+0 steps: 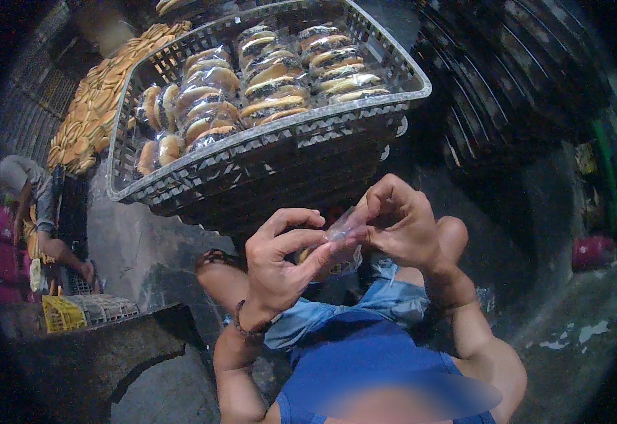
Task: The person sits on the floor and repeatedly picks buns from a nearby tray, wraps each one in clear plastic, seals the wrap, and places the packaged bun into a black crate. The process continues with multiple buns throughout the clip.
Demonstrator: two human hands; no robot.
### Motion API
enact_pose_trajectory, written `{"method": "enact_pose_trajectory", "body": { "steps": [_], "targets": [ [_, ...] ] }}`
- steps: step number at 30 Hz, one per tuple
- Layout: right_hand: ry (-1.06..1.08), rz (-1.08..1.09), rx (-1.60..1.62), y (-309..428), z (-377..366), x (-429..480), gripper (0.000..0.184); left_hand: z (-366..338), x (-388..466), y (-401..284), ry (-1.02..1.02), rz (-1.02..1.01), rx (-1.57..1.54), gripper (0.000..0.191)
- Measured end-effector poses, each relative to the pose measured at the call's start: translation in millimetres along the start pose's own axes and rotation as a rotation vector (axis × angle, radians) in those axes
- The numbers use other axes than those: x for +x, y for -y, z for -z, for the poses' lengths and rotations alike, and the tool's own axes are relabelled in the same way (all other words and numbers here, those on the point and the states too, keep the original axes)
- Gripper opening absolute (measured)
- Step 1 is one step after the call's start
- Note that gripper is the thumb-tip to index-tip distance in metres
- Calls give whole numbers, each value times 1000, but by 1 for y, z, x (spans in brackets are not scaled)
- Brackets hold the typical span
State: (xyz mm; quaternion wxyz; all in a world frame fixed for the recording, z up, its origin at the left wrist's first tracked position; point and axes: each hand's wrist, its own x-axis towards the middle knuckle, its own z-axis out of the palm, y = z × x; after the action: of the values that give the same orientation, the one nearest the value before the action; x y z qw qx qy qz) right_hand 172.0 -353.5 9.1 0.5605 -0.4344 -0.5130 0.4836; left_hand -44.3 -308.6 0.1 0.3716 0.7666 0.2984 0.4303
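Above my lap, my left hand (282,257) and my right hand (403,228) pinch a clear plastic wrapper (341,227) between thumbs and fingers. Something partly hidden hangs below my fingers; it looks like a bun in the wrapper, though I cannot tell for sure. Just beyond my hands sits a grey plastic crate (271,135). It holds rows of buns (274,79) with dark filling, each in clear plastic, standing on edge. The near left part of the crate has fewer buns than the other rows.
Many loose flat buns (101,95) lie heaped behind the crate's left side. A person (27,180) bends at the left, near a yellow and white basket (88,311). Dark slatted stacks (499,79) stand at the right. A magenta object (592,253) is on the far right.
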Motion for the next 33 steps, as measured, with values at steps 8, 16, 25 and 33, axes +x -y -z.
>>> {"method": "enact_pose_trajectory", "body": {
  "steps": [8, 16, 25, 33],
  "targets": [
    [131, 386, -579, 5, 0, 11, 20, -10, 0, -14, -144, 299, -212, 38],
    [132, 453, -551, -10, -19, 25, 21, 10, -3, -6, -203, -29, 265, 15],
    [207, 528, -565, -16, -60, 49, 28, 38, -18, 2, -483, 361, -438, 29],
    [194, 718, -411, -75, -118, 59, 28, 63, -69, 18, -404, 56, 538, 31]
  ]
}}
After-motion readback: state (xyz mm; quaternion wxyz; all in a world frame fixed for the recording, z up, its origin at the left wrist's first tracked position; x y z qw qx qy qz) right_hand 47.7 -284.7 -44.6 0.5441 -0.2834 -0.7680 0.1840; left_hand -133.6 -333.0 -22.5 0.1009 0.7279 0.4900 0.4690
